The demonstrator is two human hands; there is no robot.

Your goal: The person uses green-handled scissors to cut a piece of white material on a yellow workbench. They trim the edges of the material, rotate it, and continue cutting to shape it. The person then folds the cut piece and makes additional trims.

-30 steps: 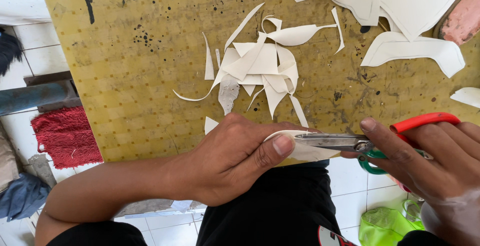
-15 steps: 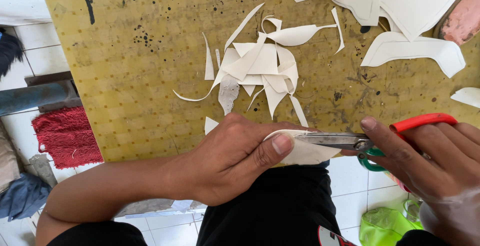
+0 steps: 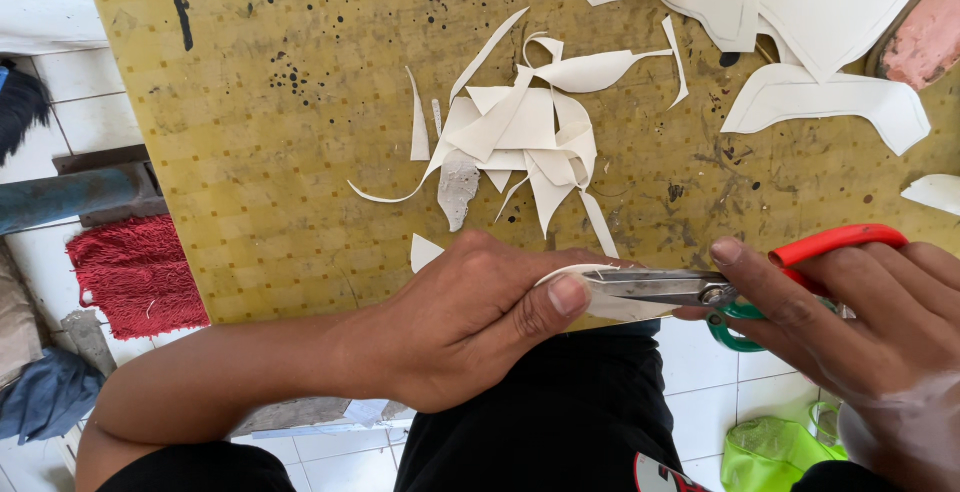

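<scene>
While the left hand [image 3: 470,322] pinches a pale cream piece [image 3: 610,304] at the near edge of the counter [image 3: 260,172], its thumb lies on top of the piece and its fingers [image 3: 500,257] are curled closed around the far side. The right hand [image 3: 860,322] holds a pair of scissors [image 3: 700,287], fingers closed through the handles, one red above and one green below. The steel blades point left and lie nearly closed across the cream piece, their tip close to the left thumb.

A yellow-olive, dotted surface, speckled with dark stains, covers the counter. A heap of cream offcuts [image 3: 520,132], strips and curved slivers lying over one another, sits near its middle, well apart from the hands. One small triangular scrap [image 3: 424,251] lies just beside the left knuckles. Larger cut cream shapes [image 3: 810,97] rest at the far right corner, next to a pinkish-red object [image 3: 930,37] at the edge of the frame.

Below the counter the person's dark trousers [image 3: 560,412] show over white floor tiles [image 3: 80,102]. A red shaggy mat [image 3: 135,272] lies on the floor at left, near a blue-grey pipe [image 3: 60,197]. A translucent green bag [image 3: 775,452] sits at lower right; I cannot tell what it holds. No label or sign is legible anywhere.
</scene>
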